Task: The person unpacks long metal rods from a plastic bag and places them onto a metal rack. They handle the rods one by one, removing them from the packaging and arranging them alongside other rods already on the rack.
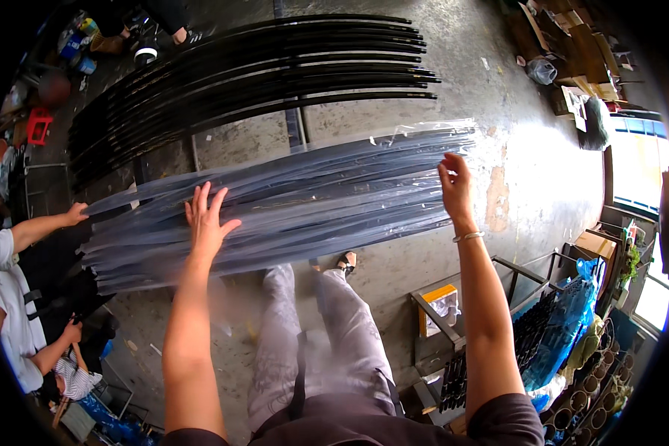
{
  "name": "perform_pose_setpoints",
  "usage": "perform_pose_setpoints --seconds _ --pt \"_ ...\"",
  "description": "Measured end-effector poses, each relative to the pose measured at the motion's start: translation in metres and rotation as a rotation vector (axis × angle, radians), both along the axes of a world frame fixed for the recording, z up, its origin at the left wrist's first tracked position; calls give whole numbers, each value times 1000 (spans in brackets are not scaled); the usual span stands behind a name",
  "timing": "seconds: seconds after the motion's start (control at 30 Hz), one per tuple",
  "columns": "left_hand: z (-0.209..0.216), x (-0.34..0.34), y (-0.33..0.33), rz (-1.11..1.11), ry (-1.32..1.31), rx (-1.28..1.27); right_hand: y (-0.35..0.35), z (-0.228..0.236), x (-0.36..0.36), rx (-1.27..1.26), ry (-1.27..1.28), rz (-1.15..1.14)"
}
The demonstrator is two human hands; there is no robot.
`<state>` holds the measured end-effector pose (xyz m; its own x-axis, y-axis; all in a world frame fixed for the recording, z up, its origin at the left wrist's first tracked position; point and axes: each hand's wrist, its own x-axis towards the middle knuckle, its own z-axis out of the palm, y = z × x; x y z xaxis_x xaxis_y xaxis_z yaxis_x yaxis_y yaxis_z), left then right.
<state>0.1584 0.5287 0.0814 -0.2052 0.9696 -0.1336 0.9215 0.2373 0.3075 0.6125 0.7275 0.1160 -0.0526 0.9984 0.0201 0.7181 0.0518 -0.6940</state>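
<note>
Across the middle lies a long bundle of slim rods or tubes in clear plastic film (297, 197). My left hand (208, 223) is over its left-centre part with fingers spread; whether it presses on the film I cannot tell. Beside the bundle's right end is my right hand (457, 189), a bracelet on the wrist. Its fingers are loosely bent, thumb apart, and nothing shows between them. At the left end, a co-worker's hand (74, 215) is at the film's edge; the co-worker's other hand (71, 332) is lower down.
Long black rods (275, 70) lie in a row beyond the bundle. At lower right stand a metal frame (438, 320), a yellow box (440, 308), blue plastic sheeting (565, 320) and stacked tubes (595, 394). Cardboard (583, 52) is piled far right. A red stool (39, 126) is far left.
</note>
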Motion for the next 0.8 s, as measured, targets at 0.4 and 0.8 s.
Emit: perform_pose_setpoints --seconds 0.4,0.8 --pt "-7 14 1 154 71 109 144 -29 65 355 -820 537" --pt "3 87 9 838 -846 252 125 32 65 113 -682 897"
